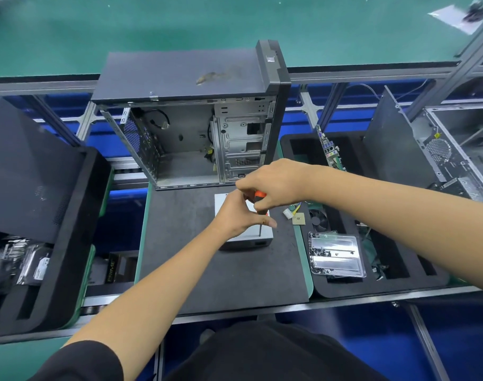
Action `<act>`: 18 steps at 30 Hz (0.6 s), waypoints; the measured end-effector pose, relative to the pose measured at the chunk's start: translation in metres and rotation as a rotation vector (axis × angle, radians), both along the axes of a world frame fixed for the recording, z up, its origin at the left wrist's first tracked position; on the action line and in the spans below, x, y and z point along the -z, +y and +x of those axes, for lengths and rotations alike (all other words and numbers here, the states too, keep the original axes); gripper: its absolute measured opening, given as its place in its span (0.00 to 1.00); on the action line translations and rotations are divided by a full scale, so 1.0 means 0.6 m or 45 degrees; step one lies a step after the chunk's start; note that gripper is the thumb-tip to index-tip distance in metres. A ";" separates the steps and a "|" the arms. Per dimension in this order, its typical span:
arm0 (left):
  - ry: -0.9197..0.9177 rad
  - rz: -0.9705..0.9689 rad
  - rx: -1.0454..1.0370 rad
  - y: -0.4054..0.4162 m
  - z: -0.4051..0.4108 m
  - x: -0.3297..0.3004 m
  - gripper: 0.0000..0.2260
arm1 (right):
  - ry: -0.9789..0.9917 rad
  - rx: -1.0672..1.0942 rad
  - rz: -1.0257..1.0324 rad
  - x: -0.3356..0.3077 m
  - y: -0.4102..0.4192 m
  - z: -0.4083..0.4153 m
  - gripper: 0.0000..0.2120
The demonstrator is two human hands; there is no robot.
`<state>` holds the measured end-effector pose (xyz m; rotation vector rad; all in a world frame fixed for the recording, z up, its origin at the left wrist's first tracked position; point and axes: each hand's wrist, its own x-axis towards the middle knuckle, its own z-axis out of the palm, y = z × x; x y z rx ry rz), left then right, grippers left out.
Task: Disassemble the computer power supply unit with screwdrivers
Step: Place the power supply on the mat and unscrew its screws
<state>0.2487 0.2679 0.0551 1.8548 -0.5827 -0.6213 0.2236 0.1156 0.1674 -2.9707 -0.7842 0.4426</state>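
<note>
Grey supply unit (246, 237), one screwdriver (259, 213)

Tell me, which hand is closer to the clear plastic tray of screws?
Right. The right hand grips the screwdriver over the power supply, on the side toward the screw tray. The left hand sits farther from it, on the supply's other side.

Matt grey metal, glossy orange plastic

Under fingers (268, 223): PSU (251, 237) brushed metal, dull sheen; driver (260, 194) handle smooth plastic, shaft bare steel; mat (196, 259) rough matt foam.
</note>
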 end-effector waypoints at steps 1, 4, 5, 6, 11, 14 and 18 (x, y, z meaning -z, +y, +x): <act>0.001 -0.011 0.001 0.000 -0.001 0.001 0.28 | 0.002 -0.002 0.001 0.001 0.000 -0.001 0.09; -0.004 -0.054 -0.015 0.000 -0.002 0.000 0.28 | 0.010 0.001 0.007 0.000 0.001 -0.001 0.08; -0.001 -0.064 -0.017 0.000 -0.002 -0.001 0.28 | 0.007 0.003 0.014 -0.001 0.001 0.000 0.08; 0.004 -0.076 -0.014 0.001 -0.002 -0.003 0.27 | 0.001 0.004 0.019 -0.004 0.000 0.001 0.07; 0.074 -0.094 0.096 0.007 0.008 -0.005 0.26 | 0.010 -0.018 0.004 -0.009 -0.002 0.006 0.08; -0.088 0.137 0.268 0.028 0.019 0.018 0.22 | 0.004 -0.023 0.000 -0.007 -0.007 0.007 0.08; -0.366 0.477 0.487 0.049 0.012 0.067 0.04 | -0.012 -0.008 0.002 -0.004 -0.019 0.009 0.08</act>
